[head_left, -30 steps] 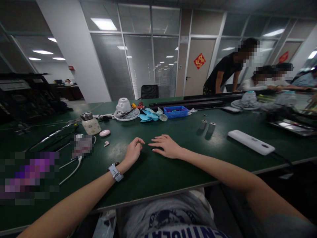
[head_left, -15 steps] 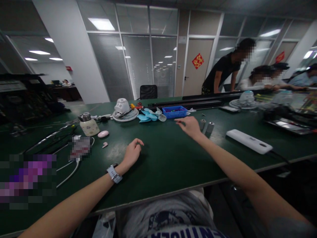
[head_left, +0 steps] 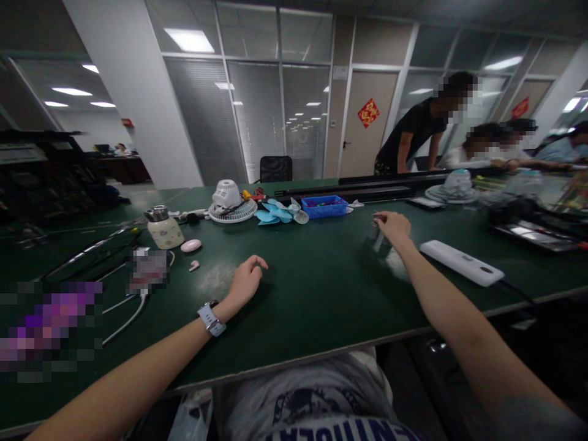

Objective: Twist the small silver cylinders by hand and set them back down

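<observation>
My left hand (head_left: 247, 283) rests on the green table, fingers loosely curled and apart, holding nothing. Farther out on the right, my right hand (head_left: 394, 228) hovers over a small grey metal cylinder (head_left: 375, 231), fingertips pinched together at its top. Whether the fingers grip the cylinder or a tiny piece beside it, I cannot make out. A second cylinder is hidden behind this hand. Beyond the hands lie light-blue fan blades (head_left: 275, 212), a blue plastic basket (head_left: 324, 207) with small parts, and a white fan body (head_left: 227, 195) on its round grille (head_left: 233, 212).
A white power strip (head_left: 462, 262) lies right of my right arm. At left are a cream bottle (head_left: 164, 228), a pink case (head_left: 191, 245), an earbud (head_left: 195, 266) and cables. Long black bars (head_left: 349, 193) run along the back. Several people work at the far right.
My right hand has moved right, from near the blue basket to the grey cylinders, and now covers one of them. The left hand has stayed in place.
</observation>
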A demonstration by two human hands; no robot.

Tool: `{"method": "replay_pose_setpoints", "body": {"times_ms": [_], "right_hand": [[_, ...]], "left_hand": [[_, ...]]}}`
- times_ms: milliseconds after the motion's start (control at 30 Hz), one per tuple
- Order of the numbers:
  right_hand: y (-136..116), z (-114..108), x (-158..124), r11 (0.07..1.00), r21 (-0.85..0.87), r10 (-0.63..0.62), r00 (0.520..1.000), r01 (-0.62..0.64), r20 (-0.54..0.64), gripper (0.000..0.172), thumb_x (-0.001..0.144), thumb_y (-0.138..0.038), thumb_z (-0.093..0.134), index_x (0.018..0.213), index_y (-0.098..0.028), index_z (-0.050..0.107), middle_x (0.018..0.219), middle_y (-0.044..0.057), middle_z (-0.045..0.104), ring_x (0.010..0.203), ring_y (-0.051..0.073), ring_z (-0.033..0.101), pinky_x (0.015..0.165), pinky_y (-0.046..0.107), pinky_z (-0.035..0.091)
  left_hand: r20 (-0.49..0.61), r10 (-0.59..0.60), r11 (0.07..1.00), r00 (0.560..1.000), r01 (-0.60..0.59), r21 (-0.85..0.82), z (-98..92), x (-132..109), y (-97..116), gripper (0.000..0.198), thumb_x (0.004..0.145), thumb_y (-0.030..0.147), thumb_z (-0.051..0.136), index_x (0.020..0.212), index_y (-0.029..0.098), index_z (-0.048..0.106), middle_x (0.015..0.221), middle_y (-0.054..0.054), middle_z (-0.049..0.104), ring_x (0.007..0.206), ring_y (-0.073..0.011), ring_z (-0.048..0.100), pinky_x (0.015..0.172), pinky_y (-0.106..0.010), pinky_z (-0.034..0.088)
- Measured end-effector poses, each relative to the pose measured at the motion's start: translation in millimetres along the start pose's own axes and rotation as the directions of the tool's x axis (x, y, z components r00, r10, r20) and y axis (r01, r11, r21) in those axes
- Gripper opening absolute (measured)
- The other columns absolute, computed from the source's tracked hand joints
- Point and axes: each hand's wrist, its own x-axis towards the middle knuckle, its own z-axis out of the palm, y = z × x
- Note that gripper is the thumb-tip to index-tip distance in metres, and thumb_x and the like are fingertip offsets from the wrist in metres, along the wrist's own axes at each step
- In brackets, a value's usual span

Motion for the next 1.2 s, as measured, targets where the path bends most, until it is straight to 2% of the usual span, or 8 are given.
{"method": "replay_pose_setpoints", "body": {"times_ms": [200,367,600,733,833,1033,1133,1200], "right_hand": [[11.7,-7.3,9.8,0.999,0.014,0.031,0.994,-0.032,0.107,0.037,0.087,-0.04,0.057,0.121,-0.028,0.067,0.112,0.006,0.071,0.105,0.026,0.064,0.084,0.034,0.05],[31.8,-22.5,21.3,0.99,-0.1,0.129,0.936,-0.101,0.329,0.058,0.066,-0.055,0.075,0.115,-0.024,0.071,0.112,0.01,0.07,0.104,0.03,0.064,0.082,0.036,0.053],[20.3,-30.4,16.3,0.976,-0.184,0.176,0.913,-0.114,0.367,0.041,0.061,-0.042,0.081,0.097,-0.021,0.077,0.091,0.009,0.074,0.09,0.026,0.069,0.075,0.032,0.054],[-18.3,-25.3,-2.8,0.993,-0.041,-0.079,0.896,0.108,0.437,0.036,0.063,-0.039,0.08,0.094,-0.022,0.077,0.088,0.006,0.074,0.087,0.024,0.069,0.076,0.029,0.053],[-65.7,-14.6,-36.6,0.931,0.204,-0.36,0.857,0.304,0.369,0.037,0.068,-0.037,0.077,0.101,-0.022,0.075,0.093,0.005,0.074,0.088,0.022,0.068,0.079,0.03,0.052],[-147.7,-0.4,-120.1,0.558,0.75,-0.693,0.696,0.356,0.185,0.061,0.073,-0.035,0.075,0.129,-0.022,0.056,0.097,0.004,0.072,0.081,0.016,0.069,0.078,0.03,0.053],[-163.6,-0.9,-144.2,0.382,0.866,-0.782,0.612,0.323,0.116,0.067,0.075,-0.029,0.073,0.136,-0.02,0.046,0.098,0.004,0.072,0.087,0.017,0.069,0.082,0.031,0.053],[-167.0,-1.6,-151.6,0.342,0.882,-0.8,0.594,0.324,0.091,0.067,0.076,-0.027,0.072,0.137,-0.02,0.043,0.097,0.003,0.072,0.09,0.017,0.069,0.084,0.032,0.052]], "left_hand": [[0.018,0.004,1.0,1.0,-0.004,-0.007,1.2,1.7,-3.4,0.021,0.071,0.018,0.038,0.082,0.021,0.056,0.054,0.005,0.046,0.051,-0.0144,0.044,0.05,-0.025,0.03],[0.025,-0.006,1.0,1.0,0.006,0.002,1.0,1.1,-3.8,0.021,0.071,0.018,0.038,0.08,0.021,0.057,0.055,0.004,0.048,0.052,-0.0146,0.046,0.051,-0.025,0.031],[0.035,-0.009,1.0,0.999,0.009,-0.011,1.2,1.5,-4.2,0.021,0.071,0.017,0.038,0.08,0.021,0.057,0.054,0.005,0.047,0.051,-0.0142,0.044,0.051,-0.025,0.031],[0.031,0.004,1.0,1.0,-0.003,-0.022,2.8,0.9,-1.8,0.019,0.072,0.016,0.039,0.078,0.021,0.057,0.053,0.005,0.046,0.05,-0.0138,0.044,0.05,-0.025,0.031],[0.062,0.048,0.996,0.997,-0.043,-0.077,3.3,-1.7,4.3,0.018,0.075,0.015,0.04,0.081,0.021,0.057,0.055,0.005,0.05,0.052,-0.014,0.049,0.053,-0.026,0.035],[-0.016,0.265,0.961,0.964,-0.265,-0.083,3.6,-12.3,28.3,0.026,0.086,0.027,0.052,0.112,0.022,0.055,0.1,-0.004,0.072,0.093,-0.0188,0.066,0.081,-0.032,0.048],[-0.038,0.33,0.939,0.943,-0.332,-0.085,5.9,-14.7,34.1,0.037,0.086,0.035,0.059,0.121,0.024,0.051,0.108,-0.005,0.072,0.104,-0.0199,0.065,0.092,-0.036,0.047],[-0.041,0.349,0.93,0.936,-0.351,-0.111,7.6,-13.4,33.5,0.04,0.084,0.035,0.063,0.121,0.024,0.051,0.107,-0.005,0.072,0.107,-0.0201,0.065,0.097,-0.037,0.046]]}}
